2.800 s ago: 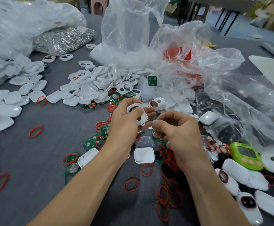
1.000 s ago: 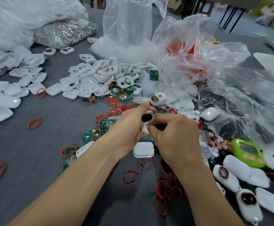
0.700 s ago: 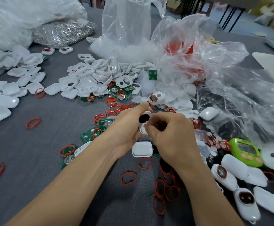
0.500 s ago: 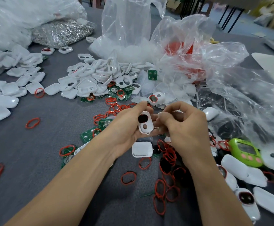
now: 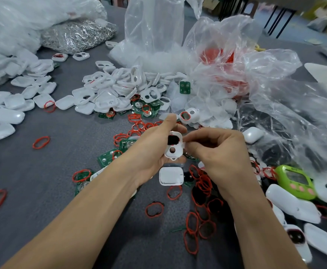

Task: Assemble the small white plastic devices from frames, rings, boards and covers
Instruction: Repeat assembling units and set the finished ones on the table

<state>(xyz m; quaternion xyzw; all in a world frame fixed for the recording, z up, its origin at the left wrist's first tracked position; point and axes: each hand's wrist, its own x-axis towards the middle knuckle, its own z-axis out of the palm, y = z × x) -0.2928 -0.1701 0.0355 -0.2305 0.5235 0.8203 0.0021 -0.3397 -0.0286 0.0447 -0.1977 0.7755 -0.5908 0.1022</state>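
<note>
My left hand (image 5: pixel 149 152) grips a small white frame (image 5: pixel 173 146) upright above the grey table; its upper window looks black and a round hole sits below it. My right hand (image 5: pixel 219 152) is right beside it, fingers curled, pinching a small pale piece against the frame's right edge. A white cover (image 5: pixel 171 176) lies on the table just under my hands. Loose red rings (image 5: pixel 203 183) lie around and below it. Green boards (image 5: pixel 108 158) lie to the left. A heap of white frames (image 5: pixel 118 88) sits further back.
White covers (image 5: pixel 13 105) spread along the left. Clear plastic bags (image 5: pixel 275 90) fill the back and right, one holding red parts. A bag of silver metal pieces (image 5: pixel 77 33) sits back left. Assembled white devices (image 5: pixel 292 206) and a green gadget (image 5: pixel 296 181) lie at the right.
The frame's upper window, open 2.8 s ago, now looks black. My right hand drew off the frame's face to its right edge. Both hands stay in the same spot.
</note>
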